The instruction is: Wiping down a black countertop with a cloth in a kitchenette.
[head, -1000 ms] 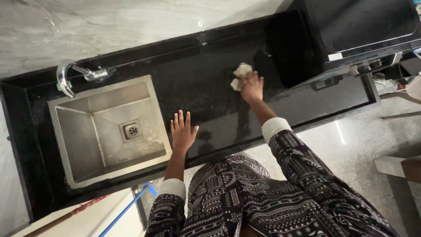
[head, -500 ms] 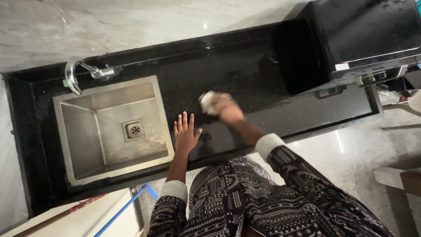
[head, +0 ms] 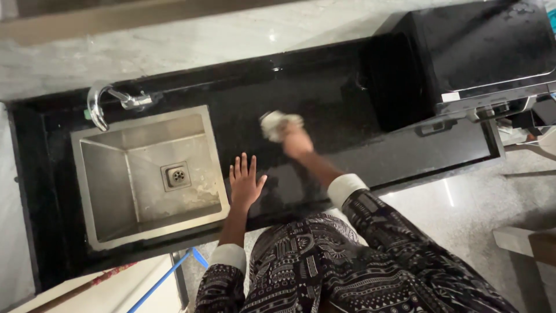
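Observation:
My right hand point(head: 297, 141) presses a crumpled pale cloth point(head: 274, 123) onto the black stone counter point(head: 324, 98), a little right of the sink. The cloth sticks out past my fingers toward the back wall. My left hand point(head: 245, 181) lies flat on the counter near its front edge, fingers spread, holding nothing, just right of the steel sink point(head: 149, 174). Both sleeves are dark with a white pattern and white cuffs.
A curved chrome tap point(head: 102, 101) stands behind the sink basin, which has a drain point(head: 176, 175) in its floor. A large black appliance point(head: 480, 49) fills the counter's right end. A blue-handled tool point(head: 165, 278) leans below the counter at the lower left. Pale marble wall behind.
My right hand has swept the cloth from the far right, near the appliance, leftward to the counter's middle. The left hand has stayed flat in place.

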